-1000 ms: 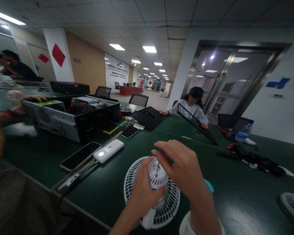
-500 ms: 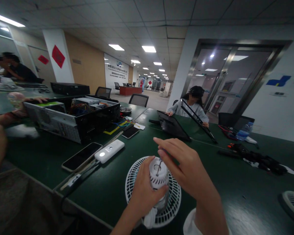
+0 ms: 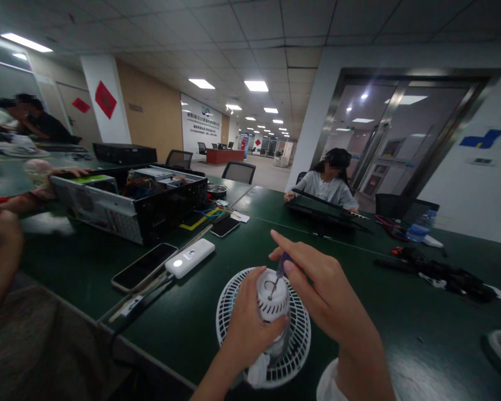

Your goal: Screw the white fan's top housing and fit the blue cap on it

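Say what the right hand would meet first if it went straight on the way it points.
The white plastic fan hub held in the left hand, just ahead of the blue-handled screwdriver in the right hand; the tip seems to touch it, though depth is unclear.

My right grip (image 3: 319, 289) has loosened up, so the blue screwdriver (image 3: 282, 265) shows now, and the person across (image 3: 328, 181) lowered that black frame (image 3: 325, 210) nearly flat.

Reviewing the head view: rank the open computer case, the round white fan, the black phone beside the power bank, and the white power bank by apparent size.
1. Computer case
2. Fan, though nearness to the camera may inflate it
3. Phone and power bank: these look too alike to rank.
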`<state>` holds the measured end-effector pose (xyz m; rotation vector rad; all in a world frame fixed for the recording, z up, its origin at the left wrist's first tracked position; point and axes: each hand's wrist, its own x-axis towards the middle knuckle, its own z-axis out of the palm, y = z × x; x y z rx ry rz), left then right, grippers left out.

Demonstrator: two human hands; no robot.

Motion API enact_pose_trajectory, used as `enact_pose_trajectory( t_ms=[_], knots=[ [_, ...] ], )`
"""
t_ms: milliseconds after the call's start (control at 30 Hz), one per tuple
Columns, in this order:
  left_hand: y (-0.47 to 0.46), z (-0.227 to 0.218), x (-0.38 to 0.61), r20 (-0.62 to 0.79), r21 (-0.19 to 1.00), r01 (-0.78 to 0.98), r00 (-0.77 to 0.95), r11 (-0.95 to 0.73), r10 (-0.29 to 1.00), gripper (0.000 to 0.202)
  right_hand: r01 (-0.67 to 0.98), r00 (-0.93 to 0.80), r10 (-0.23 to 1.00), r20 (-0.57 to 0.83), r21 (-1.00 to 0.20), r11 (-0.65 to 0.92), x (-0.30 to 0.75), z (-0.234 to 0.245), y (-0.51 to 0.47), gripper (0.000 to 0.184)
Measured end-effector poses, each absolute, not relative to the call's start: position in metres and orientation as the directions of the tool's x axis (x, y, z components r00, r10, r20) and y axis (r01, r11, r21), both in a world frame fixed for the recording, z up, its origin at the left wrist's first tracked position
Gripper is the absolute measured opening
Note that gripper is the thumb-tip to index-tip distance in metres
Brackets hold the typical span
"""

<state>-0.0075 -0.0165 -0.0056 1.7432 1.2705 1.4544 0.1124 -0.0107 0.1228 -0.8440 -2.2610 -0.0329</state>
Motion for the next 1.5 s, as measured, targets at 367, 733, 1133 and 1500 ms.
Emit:
enact_pose_trajectory(
  t_ms=[367, 733, 1133, 1500],
  knots=[
    [-0.0169, -0.0025, -0.0075, 0.413, 0.87, 0.307, -0.025, -0.386, 0.91, 0.071, 0.617, -0.497, 0.516, 0.698, -0.134, 0.775, 0.1081, 0.1211, -0.0048, 0.024],
    [-0.0178, -0.0017, -0.0074, 0.406, 0.875, 0.299, -0.026, -0.381, 0.913, 0.071, 0.654, -0.466, 0.516, 0.719, -0.113, 0.748, 0.1076, 0.1191, -0.0027, 0.024],
    [-0.0173, -0.0045, -0.008, 0.405, 0.876, 0.297, -0.028, -0.38, 0.914, 0.071, 0.596, -0.487, 0.522, 0.7, -0.17, 0.784, 0.1095, 0.1228, -0.0048, 0.026],
    [-0.0183, -0.0019, -0.0075, 0.411, 0.871, 0.304, -0.021, -0.385, 0.912, 0.07, 0.587, -0.501, 0.56, 0.66, -0.216, 0.78, 0.1108, 0.1213, -0.0059, 0.034]
  ],
)
